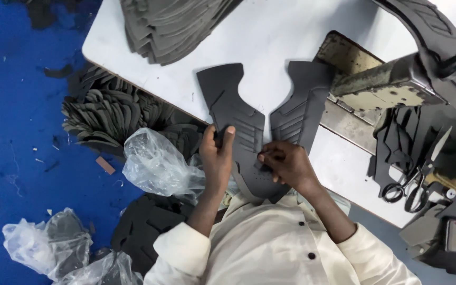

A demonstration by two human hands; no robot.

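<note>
A dark grey U-shaped shoe upper piece (238,113) lies spread on the white table (270,37), its two wings reaching away from me. My left hand (217,155) grips its left wing near the table's edge, thumb on top. My right hand (286,163) pinches the curved toe part of the same piece, close to my chest. I wear a cream long-sleeved shirt with dark buttons.
A stack of grey cut pieces (170,26) sits at the table's far left. A sewing machine (418,79) stands at the right, with scissors (415,179) beside it. More grey pieces (106,113) and clear plastic bags (157,163) lie on the blue floor at the left.
</note>
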